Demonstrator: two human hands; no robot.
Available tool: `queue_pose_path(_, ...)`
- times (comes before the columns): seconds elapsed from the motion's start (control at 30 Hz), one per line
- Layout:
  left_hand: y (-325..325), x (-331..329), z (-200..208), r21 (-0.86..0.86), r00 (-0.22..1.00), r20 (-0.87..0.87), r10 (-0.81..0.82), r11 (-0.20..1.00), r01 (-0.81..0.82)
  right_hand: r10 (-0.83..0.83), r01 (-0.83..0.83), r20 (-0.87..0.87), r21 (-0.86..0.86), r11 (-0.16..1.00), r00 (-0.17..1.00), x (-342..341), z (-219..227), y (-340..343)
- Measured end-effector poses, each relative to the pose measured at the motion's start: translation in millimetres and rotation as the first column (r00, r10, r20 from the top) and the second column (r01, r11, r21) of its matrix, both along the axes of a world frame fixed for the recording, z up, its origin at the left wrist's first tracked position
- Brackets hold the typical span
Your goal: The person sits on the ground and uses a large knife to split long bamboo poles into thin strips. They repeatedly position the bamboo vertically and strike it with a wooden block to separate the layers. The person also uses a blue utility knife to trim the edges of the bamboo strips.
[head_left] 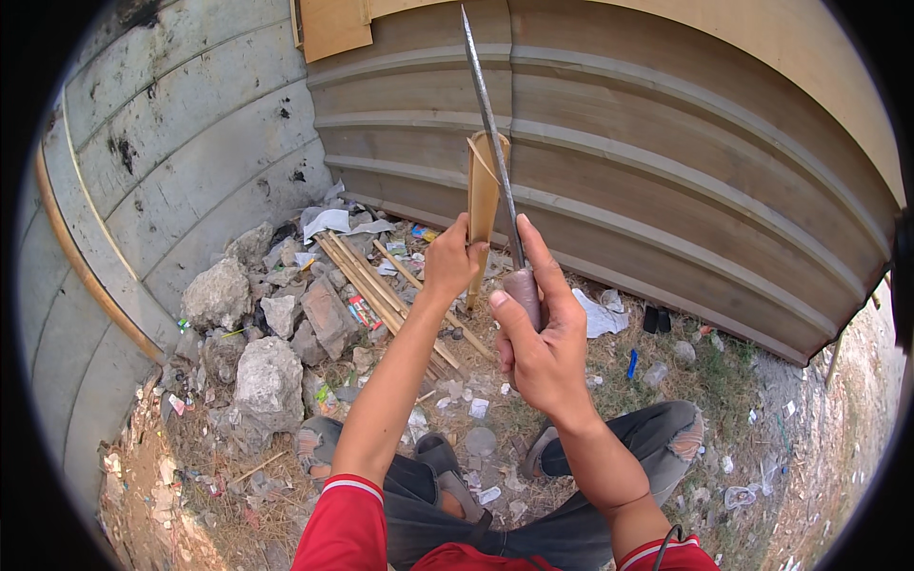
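Observation:
My left hand [451, 259] is closed round a pale split bamboo piece [485, 195], which stands nearly upright. A thin strip [480, 157] curls away from the bamboo's top. My right hand [547, 335] grips the purplish handle of a long, narrow knife [489, 119]. Its blade points up and slightly left, passing along the right side of the bamboo's upper end; whether they touch I cannot tell. My right index finger lies stretched along the base of the blade.
Several bamboo strips [367, 285] lie on the ground beyond my left forearm. Rocks and rubble [269, 385] are heaped at the left, by a grey panel wall [209, 124]. A brown corrugated metal wall [657, 162] stands ahead. Litter and a blue plastic piece [632, 363] dot the dry grass.

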State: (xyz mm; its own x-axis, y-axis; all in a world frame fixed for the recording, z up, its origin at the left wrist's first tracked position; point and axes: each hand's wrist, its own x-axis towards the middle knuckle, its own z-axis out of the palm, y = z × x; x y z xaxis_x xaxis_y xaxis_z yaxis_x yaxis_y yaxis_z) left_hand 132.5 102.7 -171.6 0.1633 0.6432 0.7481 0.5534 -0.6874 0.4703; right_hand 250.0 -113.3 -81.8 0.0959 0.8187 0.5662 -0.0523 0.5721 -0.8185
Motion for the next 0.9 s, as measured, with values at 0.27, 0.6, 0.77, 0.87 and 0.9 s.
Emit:
queue_pose_path(0.27, 0.5, -0.6, 0.4, -0.017, 1.0, 0.011, -0.002, 1.0, 0.002, -0.018, 0.017, 0.028, 0.021, 1.0, 0.999, -1.8, -1.6, 1.5)
queue_pose_path(0.6, -1.4, -1.5, 1.6, -0.017, 1.0, 0.014, 0.005, 1.0, -0.004, -0.023, 0.023, 0.013, -0.004, 1.0, 1.0, -2.5, -2.2, 0.6)
queue_pose_path(0.77, -0.8, -3.8, 0.4, -0.021, 1.0, 0.022, 0.003, 1.0, -0.003, -0.018, 0.018, 0.001, -0.025, 1.0, 1.0, -3.5, -0.1, -1.3)
queue_pose_path(0.87, -0.5, -4.3, 0.5, -0.013, 1.0, 0.021, 0.005, 1.0, -0.005, -0.015, 0.015, 0.002, -0.018, 1.0, 1.0, -4.4, -0.2, -1.2)
queue_pose_path(0.9, -1.0, -3.6, 1.2, -0.012, 1.0, 0.023, 0.002, 1.0, -0.002, -0.017, 0.017, 0.008, -0.009, 1.0, 1.0, -4.3, -0.6, -0.8)
